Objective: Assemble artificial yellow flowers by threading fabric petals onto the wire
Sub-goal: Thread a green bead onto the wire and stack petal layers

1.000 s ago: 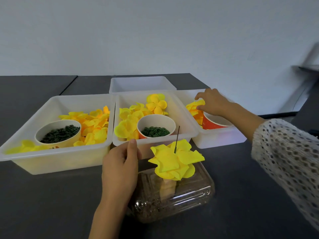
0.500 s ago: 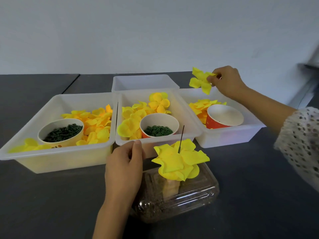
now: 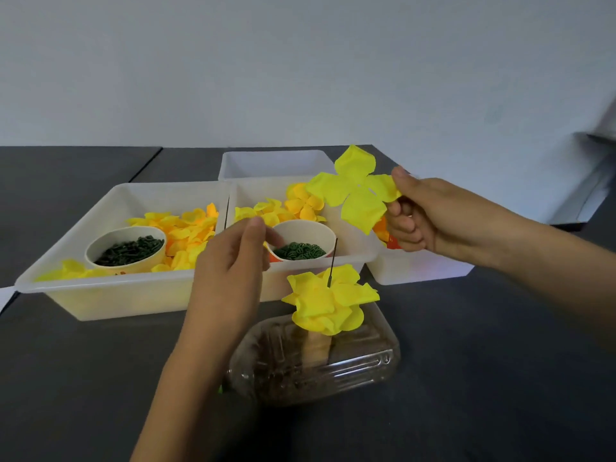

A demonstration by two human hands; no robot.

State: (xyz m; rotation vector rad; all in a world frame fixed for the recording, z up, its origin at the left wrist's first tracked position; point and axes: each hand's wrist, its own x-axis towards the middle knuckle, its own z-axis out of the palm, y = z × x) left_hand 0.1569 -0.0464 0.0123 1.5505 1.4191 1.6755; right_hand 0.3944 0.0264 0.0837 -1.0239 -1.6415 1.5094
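I see the right hand (image 3: pixel 430 218) pinching a four-lobed yellow petal (image 3: pixel 355 190) by its edge at one o'clock above the wire (image 3: pixel 332 261), probably to thread it, while the left hand (image 3: pixel 230 271) waits, fingers loosely spread.

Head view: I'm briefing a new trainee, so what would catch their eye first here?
The yellow petal, pinched in the right hand above the trays. Next, the half-built flower low in the middle, on a wire rising from a clear box, with the left hand raised beside it.
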